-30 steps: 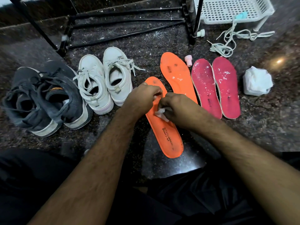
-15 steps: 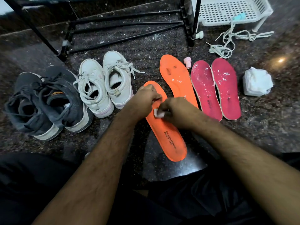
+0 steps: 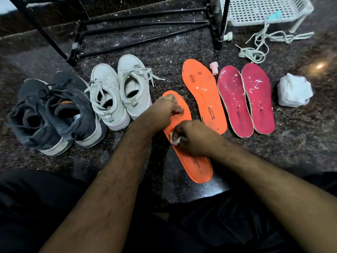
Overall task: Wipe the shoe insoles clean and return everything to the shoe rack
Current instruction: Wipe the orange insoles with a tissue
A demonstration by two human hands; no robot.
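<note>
An orange insole [image 3: 197, 166] lies on the dark floor in front of me. My left hand [image 3: 165, 111] presses its toe end down with curled fingers. My right hand [image 3: 193, 137] grips a small white wipe [image 3: 174, 140] against the insole's middle. A second orange insole [image 3: 202, 94] lies to the right, and beside it two pink insoles [image 3: 234, 103] [image 3: 258, 98] spotted with white flecks. The black shoe rack [image 3: 142, 26] stands at the back.
A pair of white sneakers [image 3: 116, 92] and a pair of dark grey sneakers [image 3: 52, 114] sit at the left. A crumpled white tissue wad [image 3: 293, 90], loose white laces [image 3: 260, 46], a small pink cap [image 3: 214, 67] and a white perforated basket [image 3: 264, 10] are at the right and back.
My right hand has slid with the wipe down the orange insole towards its middle. My left hand stays on the toe end.
</note>
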